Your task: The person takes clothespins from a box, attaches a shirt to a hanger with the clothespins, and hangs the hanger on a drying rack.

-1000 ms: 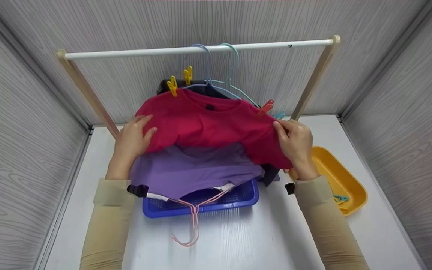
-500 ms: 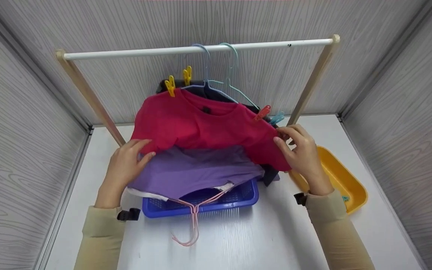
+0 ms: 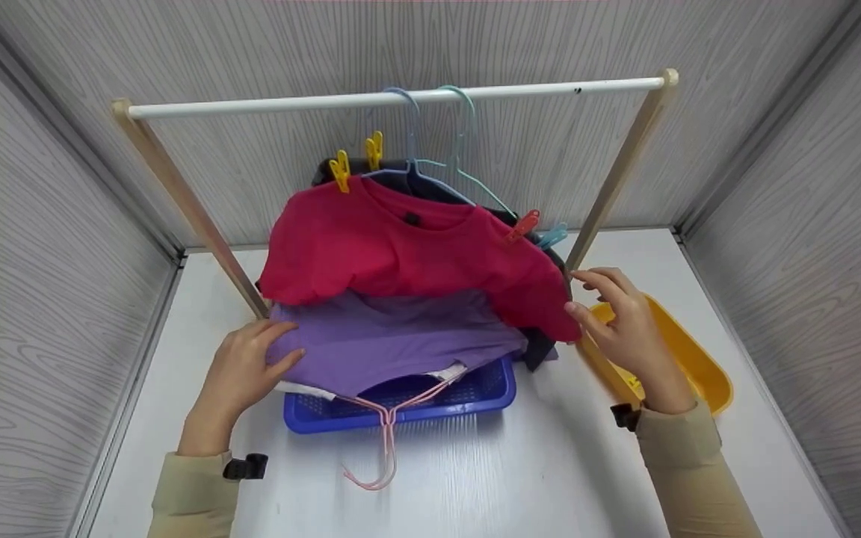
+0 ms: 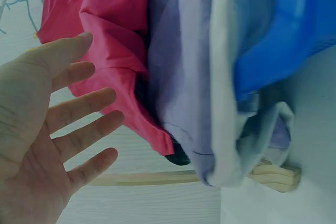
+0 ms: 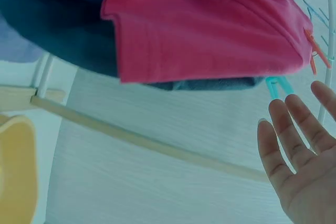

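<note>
A red shirt (image 3: 415, 254) hangs on a blue hanger (image 3: 412, 134), a yellow clothespin (image 3: 340, 172) on one shoulder and a red clothespin (image 3: 524, 226) on the other. Behind it a dark garment (image 3: 430, 187) hangs from a green hanger (image 3: 463, 134). Below, a purple shirt (image 3: 393, 340) with a pink hanger (image 3: 387, 426) lies over a blue basket (image 3: 400, 409). My left hand (image 3: 247, 366), fingers spread, is beside the purple shirt's left edge and holds nothing. Just right of the red sleeve, my right hand (image 3: 625, 321) has loosely bent fingers with nothing in them.
A white rod (image 3: 266, 105) on wooden legs (image 3: 617, 175) carries both hangers. At the right stands a yellow tray (image 3: 688, 344), partly behind my right hand. A second yellow clothespin (image 3: 374, 151) and a blue clothespin (image 3: 553, 235) are on the dark garment. Grey wood-grain walls (image 3: 797, 224) enclose the table.
My right hand has let go of the red sleeve and moved right and down. My left hand has dropped from the red shirt toward the purple one. The red shirt's right shoulder has sunk slightly.
</note>
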